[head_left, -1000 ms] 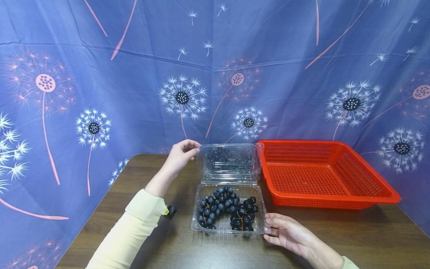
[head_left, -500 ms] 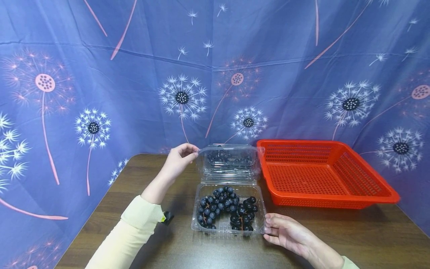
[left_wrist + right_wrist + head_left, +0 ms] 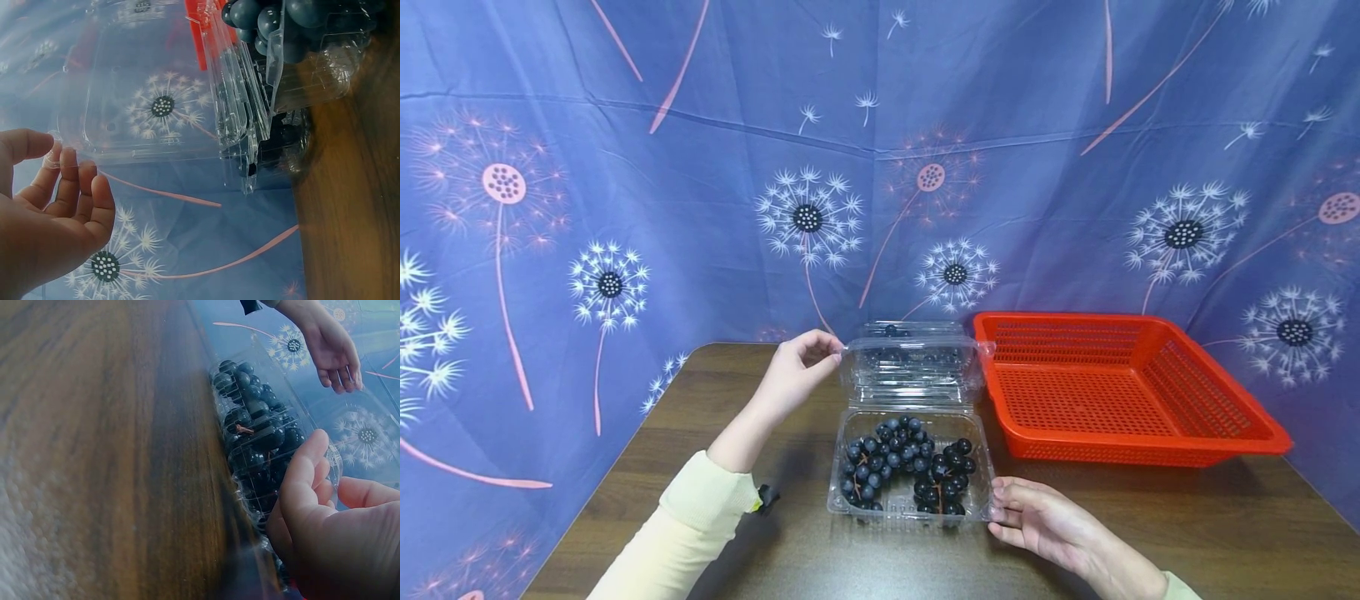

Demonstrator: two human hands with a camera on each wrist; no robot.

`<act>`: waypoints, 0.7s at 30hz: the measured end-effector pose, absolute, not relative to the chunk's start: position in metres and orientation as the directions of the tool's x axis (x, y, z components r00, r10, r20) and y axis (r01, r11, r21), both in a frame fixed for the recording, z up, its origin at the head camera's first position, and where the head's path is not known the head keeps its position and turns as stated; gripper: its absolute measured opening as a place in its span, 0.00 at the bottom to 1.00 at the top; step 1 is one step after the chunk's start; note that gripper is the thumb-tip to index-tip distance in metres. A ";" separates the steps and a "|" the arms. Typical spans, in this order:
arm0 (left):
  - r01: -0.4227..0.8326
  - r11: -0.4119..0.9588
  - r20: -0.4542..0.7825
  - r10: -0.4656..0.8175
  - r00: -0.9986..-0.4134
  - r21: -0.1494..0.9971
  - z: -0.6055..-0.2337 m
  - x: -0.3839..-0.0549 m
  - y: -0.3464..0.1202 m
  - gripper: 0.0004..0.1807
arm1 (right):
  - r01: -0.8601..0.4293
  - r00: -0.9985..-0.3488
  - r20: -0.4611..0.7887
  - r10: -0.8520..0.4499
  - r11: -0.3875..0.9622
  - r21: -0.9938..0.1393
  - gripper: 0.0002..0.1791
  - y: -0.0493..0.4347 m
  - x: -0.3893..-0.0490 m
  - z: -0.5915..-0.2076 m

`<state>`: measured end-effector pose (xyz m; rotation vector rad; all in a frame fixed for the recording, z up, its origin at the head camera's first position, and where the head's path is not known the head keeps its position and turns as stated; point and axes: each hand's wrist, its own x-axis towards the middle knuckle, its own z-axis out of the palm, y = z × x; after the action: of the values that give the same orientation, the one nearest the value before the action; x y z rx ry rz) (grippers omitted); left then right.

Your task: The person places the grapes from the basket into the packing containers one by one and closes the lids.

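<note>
A clear plastic clamshell container (image 3: 895, 518) stands on the table with its hinged lid (image 3: 917, 375) raised at the back. Bunches of dark grapes (image 3: 887, 454) lie in its base. My left hand (image 3: 793, 375) pinches the lid's left corner between thumb and fingertips; the left wrist view shows the lid (image 3: 144, 75) tilted up, with the other fingers loosely bent. At the front right corner of the base, my right hand (image 3: 1045, 525) grips the rim between thumb and fingers. Part of that grip is hidden behind the hand in the right wrist view.
Right of the container stands a red plastic basket (image 3: 1082, 396) with perforated walls. Behind the raised lid is another clear container (image 3: 917, 327) with dark grapes, partly hidden. A blue dandelion-print cloth (image 3: 1045, 208) hangs behind the wooden table (image 3: 797, 533).
My left hand has moved down and slightly toward me with the lid's corner, so the lid leans further forward. More of the container behind shows. The right hand and the base have stayed put.
</note>
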<state>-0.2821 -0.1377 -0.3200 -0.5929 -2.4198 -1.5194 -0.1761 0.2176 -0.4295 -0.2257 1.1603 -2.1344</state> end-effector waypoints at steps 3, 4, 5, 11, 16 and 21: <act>0.472 0.409 0.413 0.227 -0.882 0.781 -0.320 -0.279 -0.137 0.06 | 0.488 -0.747 -0.163 -0.644 -0.366 -0.792 0.16 0.218 -0.176 -0.429; 0.480 0.417 0.422 0.230 -0.877 0.771 -0.320 -0.278 -0.137 0.06 | 0.488 -0.747 -0.162 -0.644 -0.367 -0.792 0.16 0.218 -0.176 -0.429; 0.488 0.425 0.428 0.233 -0.873 0.763 -0.320 -0.277 -0.137 0.05 | 0.490 -0.747 -0.163 -0.645 -0.367 -0.791 0.16 0.218 -0.176 -0.429; 0.547 0.480 0.493 0.246 -0.835 0.686 -0.321 -0.269 -0.136 0.04 | 0.491 -0.745 -0.159 -0.648 -0.371 -0.788 0.16 0.217 -0.176 -0.429; 0.601 0.512 0.554 0.263 -0.790 0.614 -0.324 -0.263 -0.135 0.04 | 0.497 -0.740 -0.158 -0.654 -0.374 -0.783 0.16 0.217 -0.176 -0.431; 0.628 0.550 0.588 0.279 -0.759 0.550 -0.324 -0.258 -0.134 0.04 | 0.493 -0.740 -0.154 -0.654 -0.373 -0.786 0.16 0.218 -0.176 -0.432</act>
<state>-0.2578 -0.1338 -0.3238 -0.7357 -2.3531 -1.0837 -0.1765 0.2178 -0.4319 -0.2387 1.1373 -2.1343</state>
